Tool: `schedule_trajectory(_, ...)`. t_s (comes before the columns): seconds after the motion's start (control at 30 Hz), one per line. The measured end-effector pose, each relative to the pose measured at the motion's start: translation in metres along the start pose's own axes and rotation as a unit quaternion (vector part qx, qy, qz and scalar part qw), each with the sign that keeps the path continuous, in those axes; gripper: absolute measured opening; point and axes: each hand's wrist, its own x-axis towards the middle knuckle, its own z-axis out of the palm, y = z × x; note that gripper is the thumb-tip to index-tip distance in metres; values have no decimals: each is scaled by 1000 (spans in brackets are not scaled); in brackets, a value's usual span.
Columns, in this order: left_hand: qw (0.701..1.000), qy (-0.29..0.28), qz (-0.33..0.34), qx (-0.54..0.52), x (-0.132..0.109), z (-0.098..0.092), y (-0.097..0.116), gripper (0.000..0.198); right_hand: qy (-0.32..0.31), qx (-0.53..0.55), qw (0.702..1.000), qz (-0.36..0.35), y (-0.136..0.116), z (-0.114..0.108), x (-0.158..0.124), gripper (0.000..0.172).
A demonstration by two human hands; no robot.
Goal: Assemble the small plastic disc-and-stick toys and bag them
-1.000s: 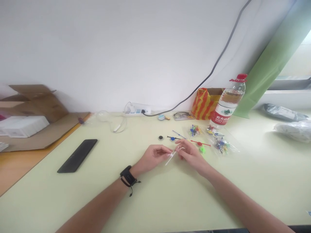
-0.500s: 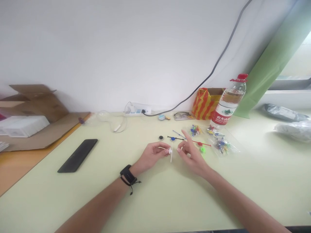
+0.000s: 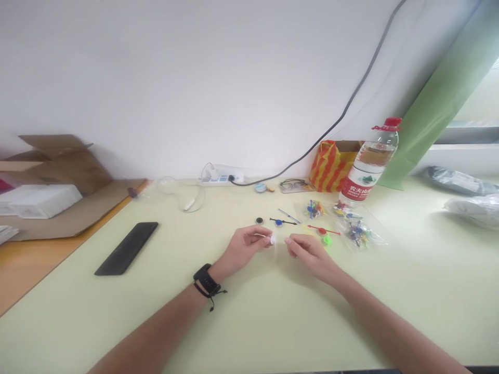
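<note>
One white piece (image 3: 273, 239) pinched in left hand (image 3: 245, 248), right hand (image 3: 309, 251) curled beside it, grip unclear, three clear bags (image 3: 360, 232)

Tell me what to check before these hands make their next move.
1. Grip: the left hand pinches the small white piece at its fingertips: ok.
2. The right hand holds anything: cannot tell; its fingertips are curled, just apart from the piece.
3. Stick on the white piece in place: cannot tell, blurred.
4. The blue piece, red piece and green piece lie on the table just beyond the hands: ok.
5. Water bottle upright, capped, well off to the right: ok.
</note>
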Motion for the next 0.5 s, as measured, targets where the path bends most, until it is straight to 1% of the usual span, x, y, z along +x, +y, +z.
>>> schedule_trajectory(0.07, 1000, -4, 2, -4, 0, 0, -1, 28, 9, 28, 1000, -4, -6, 0, 0, 41)
schedule_trajectory(0.13, 1000, -8, 6, -4, 0, 0, -2, 28, 8, 66, 998, 6, -12, 1, 0, 37)
schedule_trajectory(0.3, 1000, -14, 17, 14, 0, 0, -1, 26, 23, 112, 993, 34, -15, 0, 1, 34)
schedule_trajectory(0.5, 999, -27, 17, 18, -1, 0, 1, 26, 12, 118, 992, 38, -15, -1, 0, 34)
